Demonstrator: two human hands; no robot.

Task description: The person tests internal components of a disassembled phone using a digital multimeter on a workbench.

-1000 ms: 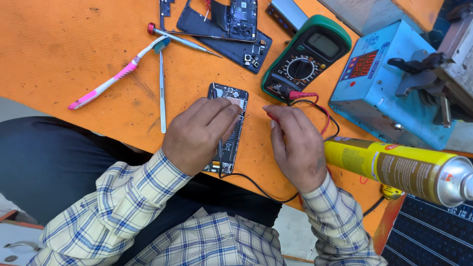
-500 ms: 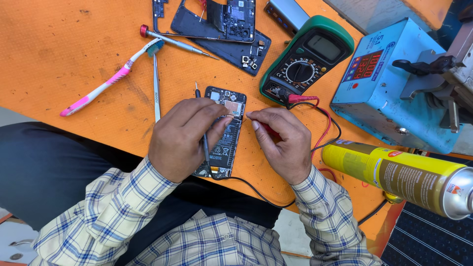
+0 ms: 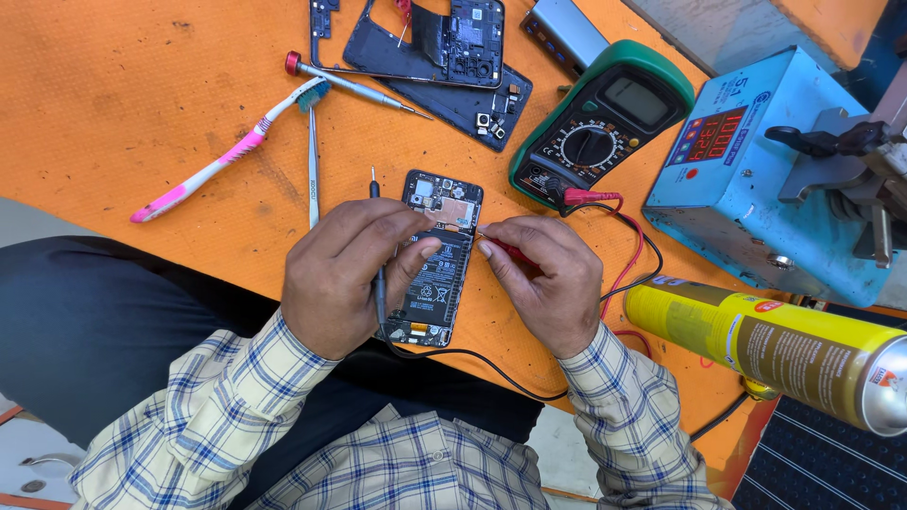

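Observation:
An opened phone (image 3: 436,253) lies on the orange table with its battery and circuit board showing. My left hand (image 3: 345,274) rests on the phone's left side and grips a thin black probe (image 3: 376,227) whose tip points away from me. My right hand (image 3: 546,281) pinches a red probe (image 3: 501,247) with its tip at the phone's right edge, near the board. Black and red leads run from the probes toward a green multimeter (image 3: 600,123).
A pink toothbrush (image 3: 227,156), tweezers (image 3: 313,165) and a red-capped screwdriver (image 3: 354,85) lie at the left. A dismantled phone frame (image 3: 425,47) sits at the back. A blue box with a red display (image 3: 756,179) and a yellow spray can (image 3: 784,345) stand at the right.
Both hands have shifted from covering the phone to holding probes at its sides. The black probe now shows in my left hand, and more of the phone's board is uncovered.

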